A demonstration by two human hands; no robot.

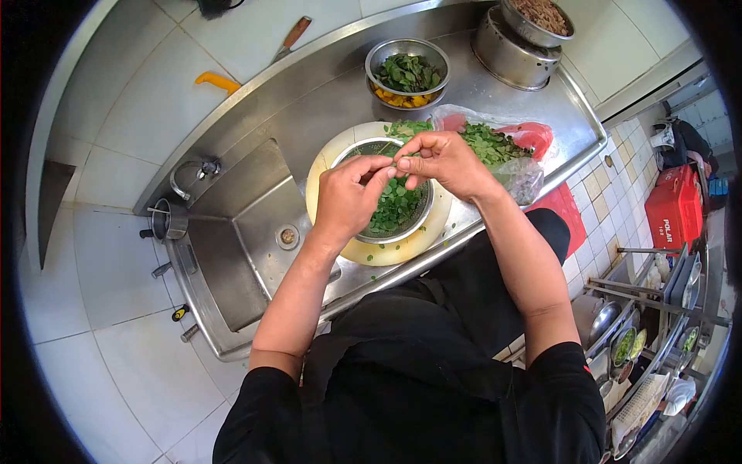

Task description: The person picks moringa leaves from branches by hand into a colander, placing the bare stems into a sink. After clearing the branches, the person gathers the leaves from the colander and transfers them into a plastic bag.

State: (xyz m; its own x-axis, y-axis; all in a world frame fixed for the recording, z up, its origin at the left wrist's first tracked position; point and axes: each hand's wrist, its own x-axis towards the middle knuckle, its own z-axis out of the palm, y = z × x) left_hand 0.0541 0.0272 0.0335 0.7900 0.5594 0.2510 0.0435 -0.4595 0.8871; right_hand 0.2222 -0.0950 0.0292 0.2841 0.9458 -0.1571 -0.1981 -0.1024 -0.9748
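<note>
My left hand [348,193] and my right hand [450,164] meet fingertip to fingertip above a metal colander [427,210]. Both are closed in a pinch on a thin green stem [394,163], mostly hidden by the fingers. Loose green leaves [393,209] lie in the colander below. It stands on a round cream-coloured board [326,172], where a few stray leaves are scattered. Beside my right hand, a heap of leafy green stems [488,144] spreads over a clear and red plastic bag [532,138].
Left of the board is a steel sink basin [247,232] with a faucet [184,184]. Behind stand a metal bowl of dark leaves [408,72] above yellow pieces [403,100], and a large pot [506,58] topped by a filled bowl [539,17]. A yellow-handled tool [218,80] hangs at the wall.
</note>
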